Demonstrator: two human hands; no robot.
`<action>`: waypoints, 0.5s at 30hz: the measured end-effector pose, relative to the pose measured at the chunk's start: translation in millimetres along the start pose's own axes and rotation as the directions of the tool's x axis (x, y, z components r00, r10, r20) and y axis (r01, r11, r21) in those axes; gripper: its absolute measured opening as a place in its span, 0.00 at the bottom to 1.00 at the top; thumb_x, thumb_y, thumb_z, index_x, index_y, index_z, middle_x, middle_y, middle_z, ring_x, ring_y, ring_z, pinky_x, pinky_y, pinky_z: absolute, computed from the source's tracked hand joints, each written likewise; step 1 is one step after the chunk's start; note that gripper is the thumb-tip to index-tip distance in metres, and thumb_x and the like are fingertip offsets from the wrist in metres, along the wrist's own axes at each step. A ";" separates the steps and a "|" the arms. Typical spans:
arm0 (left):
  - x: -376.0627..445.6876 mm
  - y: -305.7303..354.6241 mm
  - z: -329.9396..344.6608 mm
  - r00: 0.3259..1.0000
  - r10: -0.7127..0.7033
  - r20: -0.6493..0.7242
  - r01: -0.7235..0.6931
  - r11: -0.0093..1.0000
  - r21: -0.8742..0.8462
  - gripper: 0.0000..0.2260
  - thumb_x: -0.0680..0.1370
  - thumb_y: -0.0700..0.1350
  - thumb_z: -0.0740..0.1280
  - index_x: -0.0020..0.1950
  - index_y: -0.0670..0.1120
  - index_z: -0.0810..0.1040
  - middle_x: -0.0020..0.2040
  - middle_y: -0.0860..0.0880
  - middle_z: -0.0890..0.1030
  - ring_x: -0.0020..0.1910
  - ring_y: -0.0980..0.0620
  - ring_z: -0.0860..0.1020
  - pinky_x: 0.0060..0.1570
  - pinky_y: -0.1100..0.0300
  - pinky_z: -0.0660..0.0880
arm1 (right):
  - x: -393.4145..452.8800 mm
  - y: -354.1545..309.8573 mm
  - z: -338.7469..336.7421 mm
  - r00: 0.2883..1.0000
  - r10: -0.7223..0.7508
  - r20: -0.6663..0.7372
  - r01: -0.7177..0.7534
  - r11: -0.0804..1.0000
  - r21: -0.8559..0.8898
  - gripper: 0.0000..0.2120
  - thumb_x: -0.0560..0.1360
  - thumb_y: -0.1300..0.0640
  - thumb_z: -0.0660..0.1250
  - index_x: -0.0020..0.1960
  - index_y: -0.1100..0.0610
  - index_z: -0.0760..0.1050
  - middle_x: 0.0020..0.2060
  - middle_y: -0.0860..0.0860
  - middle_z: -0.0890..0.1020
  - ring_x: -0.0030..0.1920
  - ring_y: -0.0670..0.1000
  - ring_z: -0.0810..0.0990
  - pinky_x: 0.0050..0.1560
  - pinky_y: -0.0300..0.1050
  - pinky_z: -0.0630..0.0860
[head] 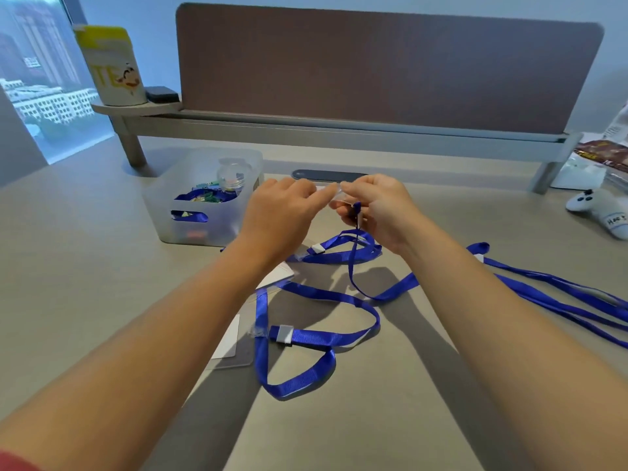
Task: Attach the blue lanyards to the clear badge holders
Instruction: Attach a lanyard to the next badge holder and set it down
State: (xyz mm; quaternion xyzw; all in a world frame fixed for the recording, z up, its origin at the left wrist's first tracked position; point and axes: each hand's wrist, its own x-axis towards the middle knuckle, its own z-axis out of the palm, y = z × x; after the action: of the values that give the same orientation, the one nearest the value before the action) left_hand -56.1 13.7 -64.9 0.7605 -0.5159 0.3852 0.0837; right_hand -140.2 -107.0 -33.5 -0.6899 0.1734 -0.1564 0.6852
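My left hand [278, 212] and my right hand [377, 209] meet above the desk and pinch a clear badge holder [328, 193] between their fingertips. My right hand also grips the clip end of a blue lanyard [353, 263], whose strap hangs down to the desk. A second blue lanyard [306, 336] lies looped in front of me, joined to a clear badge holder [234, 338] partly under my left forearm. More blue lanyards [543, 294] trail off to the right. Another clear holder [277, 275] shows beside my left wrist.
A translucent bin [204, 198] with clips and a small jar stands left of my hands. A brown divider panel [384, 66] on a raised shelf backs the desk, with a yellow-lidded tub [112, 66] on it. A white plush toy [601, 212] lies at far right.
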 end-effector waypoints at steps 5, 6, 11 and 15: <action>9.0 -3.9 6.7 1.000 -0.016 0.010 0.016 1.000 0.012 0.19 0.62 0.38 0.77 0.52 0.42 0.81 0.36 0.40 0.85 0.32 0.42 0.83 0.30 0.55 0.79 | 15.2 -4.4 -3.8 1.000 -0.011 0.020 0.012 0.999 -0.037 0.06 0.76 0.66 0.59 0.44 0.56 0.68 0.34 0.53 0.76 0.31 0.46 0.75 0.35 0.35 0.76; 11.4 -4.8 7.1 0.999 -0.035 0.005 0.035 0.999 0.011 0.19 0.62 0.38 0.77 0.51 0.41 0.81 0.37 0.40 0.85 0.32 0.42 0.83 0.30 0.55 0.79 | 19.1 -6.7 -3.1 0.999 -0.026 0.026 0.027 0.998 -0.051 0.07 0.76 0.66 0.59 0.43 0.56 0.67 0.34 0.53 0.76 0.31 0.46 0.75 0.36 0.36 0.76; 23.5 -10.1 11.7 0.995 -0.089 -0.041 0.089 0.996 0.000 0.17 0.62 0.35 0.76 0.49 0.39 0.81 0.39 0.38 0.84 0.33 0.41 0.82 0.29 0.57 0.79 | 40.5 -15.3 0.9 0.989 -0.140 0.052 0.148 0.969 -0.200 0.11 0.77 0.66 0.58 0.39 0.53 0.65 0.34 0.51 0.77 0.31 0.46 0.76 0.35 0.35 0.76; 34.6 -6.7 12.2 0.953 -0.269 0.138 0.292 0.939 -0.182 0.19 0.71 0.41 0.70 0.62 0.42 0.75 0.56 0.39 0.79 0.53 0.42 0.76 0.48 0.52 0.77 | 57.4 -15.3 -3.9 0.973 -0.206 0.102 0.228 0.927 -0.299 0.10 0.77 0.64 0.60 0.41 0.52 0.65 0.34 0.50 0.77 0.32 0.45 0.76 0.32 0.32 0.75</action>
State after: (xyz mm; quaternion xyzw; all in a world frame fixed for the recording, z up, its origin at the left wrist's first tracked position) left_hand -38.4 -14.6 -48.2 0.8342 -0.4420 0.2728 0.1850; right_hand -90.5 -136.4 -19.5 -0.8084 0.0946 -0.1783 0.5529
